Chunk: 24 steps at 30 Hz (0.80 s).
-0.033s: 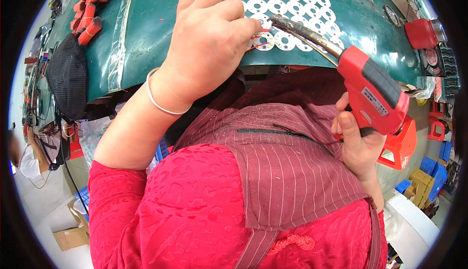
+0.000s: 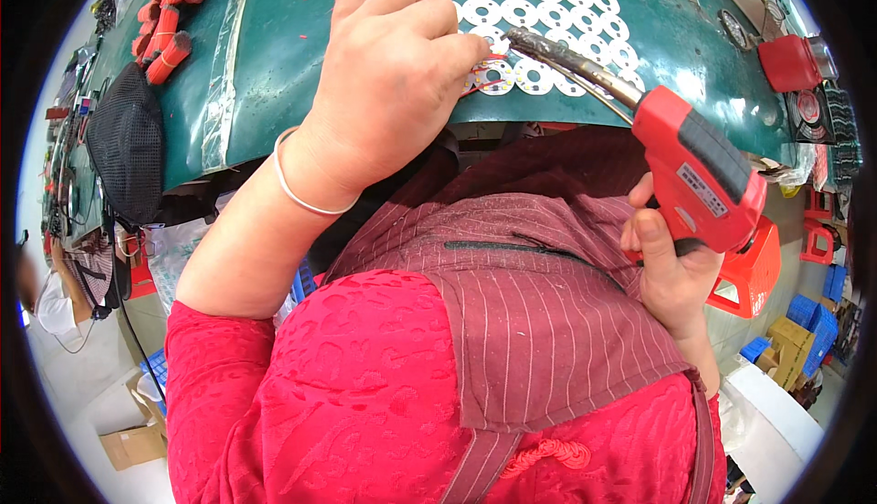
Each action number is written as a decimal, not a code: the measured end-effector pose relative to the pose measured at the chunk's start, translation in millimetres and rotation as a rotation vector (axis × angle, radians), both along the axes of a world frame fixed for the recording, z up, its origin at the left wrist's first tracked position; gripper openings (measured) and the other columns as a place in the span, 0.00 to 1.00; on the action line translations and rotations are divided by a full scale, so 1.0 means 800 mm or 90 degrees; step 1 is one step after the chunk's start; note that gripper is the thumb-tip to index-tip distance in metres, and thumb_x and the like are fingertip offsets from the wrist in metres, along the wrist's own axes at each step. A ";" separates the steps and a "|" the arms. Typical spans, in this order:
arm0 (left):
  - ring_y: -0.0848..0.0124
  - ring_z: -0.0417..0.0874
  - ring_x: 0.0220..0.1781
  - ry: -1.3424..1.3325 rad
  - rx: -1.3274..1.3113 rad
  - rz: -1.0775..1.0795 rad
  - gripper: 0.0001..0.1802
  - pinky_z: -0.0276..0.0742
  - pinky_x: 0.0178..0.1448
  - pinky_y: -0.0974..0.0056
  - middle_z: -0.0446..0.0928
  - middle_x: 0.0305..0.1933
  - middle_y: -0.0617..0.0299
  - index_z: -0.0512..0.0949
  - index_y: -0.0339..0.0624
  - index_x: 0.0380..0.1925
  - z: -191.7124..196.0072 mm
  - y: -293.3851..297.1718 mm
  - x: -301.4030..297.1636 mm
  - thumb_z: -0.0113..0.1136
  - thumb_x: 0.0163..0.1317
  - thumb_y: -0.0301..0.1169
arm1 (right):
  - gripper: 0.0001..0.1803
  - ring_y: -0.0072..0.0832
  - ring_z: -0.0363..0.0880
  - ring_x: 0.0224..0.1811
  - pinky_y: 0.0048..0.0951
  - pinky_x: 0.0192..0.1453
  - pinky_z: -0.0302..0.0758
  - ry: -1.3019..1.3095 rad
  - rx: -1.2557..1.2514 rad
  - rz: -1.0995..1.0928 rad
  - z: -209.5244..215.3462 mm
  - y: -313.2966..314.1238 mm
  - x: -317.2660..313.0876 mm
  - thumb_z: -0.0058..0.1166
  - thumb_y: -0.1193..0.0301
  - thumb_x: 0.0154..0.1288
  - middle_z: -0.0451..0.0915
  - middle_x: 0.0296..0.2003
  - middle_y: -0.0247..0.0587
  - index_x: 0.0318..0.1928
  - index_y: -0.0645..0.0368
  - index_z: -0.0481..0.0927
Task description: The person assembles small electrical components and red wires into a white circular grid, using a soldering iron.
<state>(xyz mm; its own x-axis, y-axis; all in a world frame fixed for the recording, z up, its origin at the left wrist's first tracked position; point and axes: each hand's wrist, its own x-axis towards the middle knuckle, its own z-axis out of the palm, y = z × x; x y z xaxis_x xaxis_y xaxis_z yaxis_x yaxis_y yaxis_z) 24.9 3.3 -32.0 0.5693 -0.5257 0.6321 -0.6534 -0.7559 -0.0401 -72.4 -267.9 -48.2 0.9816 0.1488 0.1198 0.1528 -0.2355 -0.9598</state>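
Note:
My right hand (image 2: 674, 266) is wrapped round the grip of a red and black soldering gun (image 2: 699, 170). Its dark, crusted tip points left and hangs over the rows of boards. Next to that tip, the pinched thumb and forefinger of my left hand (image 2: 393, 74) hold a thin red wire (image 2: 493, 57), only partly visible. The wire lies over the nearest row of white ring-shaped circuit boards (image 2: 533, 75). One such board (image 2: 494, 78), with small yellowish chips, sits just under the wire. My left little finger is raised, and my hand hides some boards.
Bundles of red wire (image 2: 168, 45) lie at the left on the green tabletop (image 2: 283, 65). A black mesh cover (image 2: 128, 143) hangs by the table's left edge. At the right stand a red device (image 2: 793, 63) and, below, a red stool (image 2: 756, 271).

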 end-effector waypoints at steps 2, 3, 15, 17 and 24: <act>0.66 0.77 0.36 -0.001 0.000 -0.001 0.06 0.67 0.61 0.49 0.72 0.25 0.68 0.84 0.52 0.27 0.000 0.000 0.000 0.69 0.47 0.28 | 0.20 0.17 0.74 0.29 0.21 0.32 0.74 -0.005 0.030 0.000 0.002 0.003 0.002 0.57 0.77 0.67 0.79 0.49 0.48 0.57 0.65 0.71; 0.66 0.77 0.36 -0.002 0.001 -0.002 0.06 0.67 0.61 0.49 0.72 0.25 0.68 0.84 0.52 0.27 0.000 0.001 0.001 0.68 0.47 0.28 | 0.20 0.15 0.75 0.32 0.18 0.34 0.74 -0.009 0.060 0.000 0.003 0.006 0.002 0.58 0.80 0.65 0.81 0.48 0.45 0.58 0.63 0.73; 0.67 0.76 0.36 0.002 0.006 -0.004 0.07 0.67 0.61 0.50 0.72 0.25 0.68 0.85 0.54 0.28 -0.001 0.000 0.001 0.68 0.47 0.28 | 0.17 0.21 0.77 0.36 0.24 0.41 0.76 -0.023 0.036 -0.019 -0.005 0.002 -0.001 0.60 0.79 0.64 0.81 0.40 0.38 0.52 0.65 0.75; 0.67 0.76 0.36 0.000 0.005 -0.004 0.07 0.67 0.61 0.50 0.72 0.25 0.68 0.85 0.54 0.28 -0.002 0.001 0.001 0.67 0.47 0.28 | 0.17 0.21 0.77 0.36 0.24 0.41 0.76 -0.026 0.039 -0.004 -0.005 0.001 0.000 0.60 0.80 0.64 0.81 0.41 0.39 0.53 0.65 0.75; 0.66 0.77 0.37 0.002 -0.001 -0.001 0.06 0.67 0.61 0.50 0.72 0.25 0.68 0.85 0.53 0.27 -0.002 0.001 0.002 0.67 0.48 0.29 | 0.23 0.18 0.71 0.26 0.23 0.30 0.74 -0.052 0.058 -0.002 -0.003 0.007 0.002 0.55 0.75 0.68 0.77 0.49 0.51 0.61 0.65 0.67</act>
<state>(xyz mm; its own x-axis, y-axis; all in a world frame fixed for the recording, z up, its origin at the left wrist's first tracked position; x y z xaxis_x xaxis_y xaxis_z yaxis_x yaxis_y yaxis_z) 26.5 4.1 -34.0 0.5707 -0.5255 0.6310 -0.6546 -0.7550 -0.0367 -70.7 -261.9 -50.9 0.9686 0.1305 0.2115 0.2301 -0.1491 -0.9617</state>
